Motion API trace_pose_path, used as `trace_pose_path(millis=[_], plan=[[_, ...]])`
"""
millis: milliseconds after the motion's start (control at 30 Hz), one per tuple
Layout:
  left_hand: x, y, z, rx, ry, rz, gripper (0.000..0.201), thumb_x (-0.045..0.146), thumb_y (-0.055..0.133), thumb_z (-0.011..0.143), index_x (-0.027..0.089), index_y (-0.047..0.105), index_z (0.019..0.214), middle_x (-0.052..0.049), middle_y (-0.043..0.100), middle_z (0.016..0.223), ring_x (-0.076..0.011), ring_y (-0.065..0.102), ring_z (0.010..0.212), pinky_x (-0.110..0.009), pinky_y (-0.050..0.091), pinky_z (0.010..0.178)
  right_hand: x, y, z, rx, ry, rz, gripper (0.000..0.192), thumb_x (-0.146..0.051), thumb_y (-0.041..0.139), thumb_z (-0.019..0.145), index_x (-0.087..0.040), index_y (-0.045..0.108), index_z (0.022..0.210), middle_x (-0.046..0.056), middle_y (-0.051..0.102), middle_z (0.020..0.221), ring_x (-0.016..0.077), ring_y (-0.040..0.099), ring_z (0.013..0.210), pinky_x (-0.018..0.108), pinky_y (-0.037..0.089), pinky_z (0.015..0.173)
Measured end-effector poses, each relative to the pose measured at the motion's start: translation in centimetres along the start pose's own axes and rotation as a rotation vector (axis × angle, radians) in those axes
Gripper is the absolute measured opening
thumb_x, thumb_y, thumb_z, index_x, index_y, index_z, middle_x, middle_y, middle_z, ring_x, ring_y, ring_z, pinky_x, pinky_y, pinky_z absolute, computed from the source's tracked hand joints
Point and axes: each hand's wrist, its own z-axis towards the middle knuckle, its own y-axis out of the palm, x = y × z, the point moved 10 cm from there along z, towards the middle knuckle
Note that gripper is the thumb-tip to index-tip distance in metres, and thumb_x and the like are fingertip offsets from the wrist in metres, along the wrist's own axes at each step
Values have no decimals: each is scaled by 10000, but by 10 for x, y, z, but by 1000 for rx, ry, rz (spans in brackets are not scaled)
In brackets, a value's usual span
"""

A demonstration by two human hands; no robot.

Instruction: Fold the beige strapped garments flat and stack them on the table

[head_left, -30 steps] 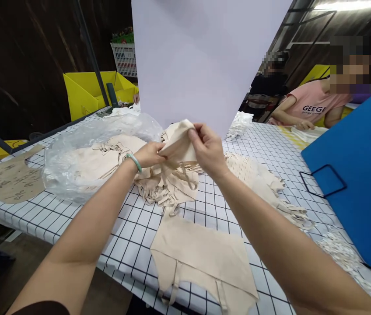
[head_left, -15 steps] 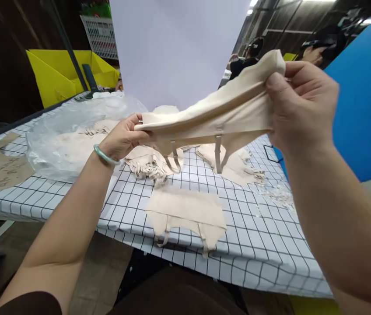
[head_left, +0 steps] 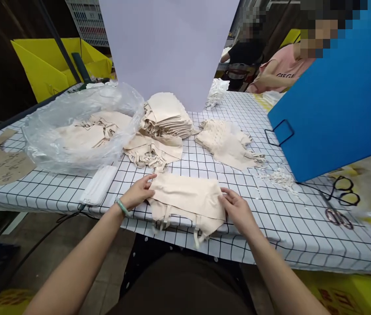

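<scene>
A beige garment piece with small straps lies flat near the front edge of the checked table, on top of another like it. My left hand holds its left edge with the fingers pinched on the fabric. At its right edge my right hand does the same. Behind them lie a loose heap of beige pieces, a neat stack of folded ones and a perforated beige pile.
A clear plastic bag with more beige pieces lies at left, a white packet beside it. A blue board stands at right, scissors near it. A white panel stands behind. Two other people sit at the far right.
The piece I held stretched in the air has come down onto the one lying at the table's front edge. Both hands dropped with it and now rest at its two ends.
</scene>
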Motion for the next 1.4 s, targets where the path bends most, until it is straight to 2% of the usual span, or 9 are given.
trace_pose_path(millis=[100, 267, 400, 500, 567, 700, 867, 1233, 1400], plan=[[1, 0, 6, 15, 13, 77, 797, 258, 750, 711, 119, 410, 1418, 22, 636, 745, -128, 611, 679, -225, 464, 621, 9, 5, 3, 9, -30, -125, 512, -511, 671, 785, -201, 605, 1187, 69, 739, 910, 215, 686, 767, 342, 557, 654], [24, -13, 11, 244, 161, 351, 469, 317, 659, 786, 120, 605, 1209, 67, 482, 581, -109, 487, 549, -211, 388, 534, -22, 0, 4, 121, -141, -321, 458, -491, 617, 817, -203, 627, 1173, 42, 685, 821, 179, 607, 640, 299, 482, 573], [25, -21, 17, 367, 249, 506, 436, 230, 613, 773, 165, 632, 1203, -2, 639, 728, -144, 575, 668, -246, 469, 656, -34, -1, 11, 174, -149, -410, 453, -465, 583, 814, -202, 623, 1181, 47, 676, 849, 168, 572, 624, 298, 460, 593], [19, -21, 24, 348, 262, 453, 569, 178, 619, 726, 167, 585, 1294, -66, 710, 958, -154, 624, 750, -260, 503, 725, -27, 6, 18, 126, -102, -487, 446, -414, 561, 794, -207, 616, 1184, 48, 677, 886, 170, 570, 634, 315, 459, 637], [17, -19, 26, 324, 253, 422, 618, 168, 603, 722, 164, 550, 1338, -75, 708, 997, -145, 622, 718, -257, 505, 705, -24, 7, 19, 127, -100, -511, 442, -401, 536, 804, -217, 608, 1200, 50, 676, 919, 173, 572, 651, 325, 457, 664], [19, -18, 20, 353, 166, 656, 585, 119, 540, 727, 163, 566, 1310, -51, 680, 965, -128, 565, 620, -259, 476, 658, -22, 6, 19, 172, -149, -570, 456, -403, 500, 816, -211, 599, 1218, 74, 675, 975, 202, 584, 713, 355, 449, 711], [25, -15, 18, 311, 86, 883, 553, 82, 515, 730, 165, 551, 1276, -21, 644, 885, -157, 574, 661, -268, 452, 669, -17, 7, 23, 174, -117, -620, 465, -423, 479, 823, -234, 585, 1234, 58, 670, 952, 231, 599, 778, 357, 433, 704], [17, -5, 9, 127, 20, 897, 531, 145, 520, 729, 169, 493, 1258, 22, 570, 789, -171, 574, 681, -266, 427, 644, -14, -3, 26, 108, -21, -671, 476, -413, 500, 809, -252, 549, 1254, 21, 669, 869, 229, 613, 770, 336, 419, 685], [25, -11, 20, 253, 8, 929, 431, 339, 604, 804, 181, 532, 1198, -8, 600, 841, -205, 600, 763, -295, 445, 684, -13, 0, 33, 106, -28, -695, 439, -423, 480, 827, -261, 558, 1227, 31, 676, 924, 225, 612, 761, 335, 423, 659]])
